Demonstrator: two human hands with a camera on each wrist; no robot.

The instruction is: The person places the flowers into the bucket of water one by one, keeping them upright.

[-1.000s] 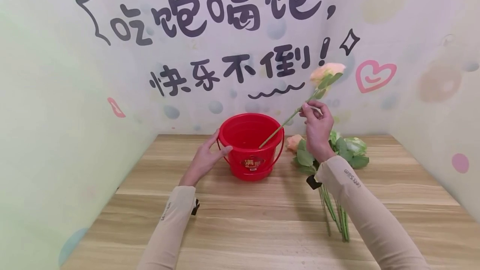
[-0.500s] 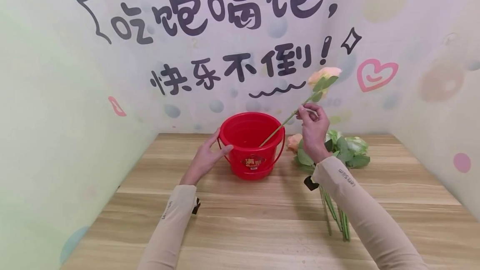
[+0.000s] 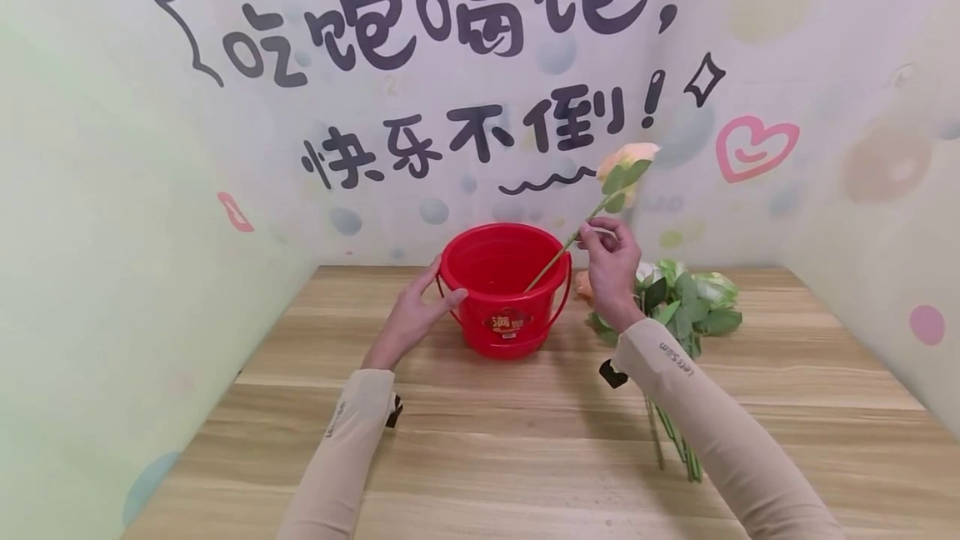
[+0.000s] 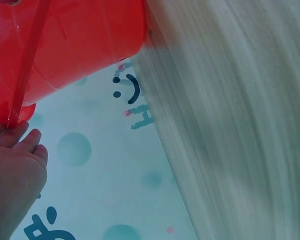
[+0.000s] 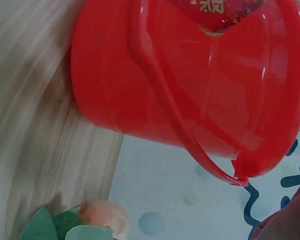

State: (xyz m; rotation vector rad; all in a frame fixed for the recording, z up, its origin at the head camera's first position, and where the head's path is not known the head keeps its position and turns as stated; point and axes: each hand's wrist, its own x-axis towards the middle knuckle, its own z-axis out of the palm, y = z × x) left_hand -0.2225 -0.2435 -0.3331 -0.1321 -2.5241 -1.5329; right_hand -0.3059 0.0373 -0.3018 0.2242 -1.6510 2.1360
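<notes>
A red plastic bucket point(image 3: 476, 311) stands upright on the wooden table. My left hand point(image 3: 408, 319) grips its rim at the left side, thumb over the front edge; in the left wrist view the fingers lie by the bucket's handle point(image 4: 28, 70). With thumb and fingertips, my right hand point(image 3: 613, 269) pinches the stem of a peach rose point(image 3: 628, 169) at the bucket's right. The rose leans, bloom up and to the right, and its stem's lower end is inside the bucket, hidden behind the front rim. Only a sliver of the right hand point(image 5: 290, 217) shows in the right wrist view.
A bunch of several flowers point(image 3: 686, 311) with green leaves lies on the table point(image 3: 495, 440) right of the bucket, partly under the right forearm. A peach bloom point(image 5: 107, 217) among them shows near the bucket. A printed wall point(image 3: 405, 190) rises behind the table.
My right hand has moved left and slightly down with the rose, so its bloom is lower and its stem stands a little steeper. The left hand and bucket stay in place.
</notes>
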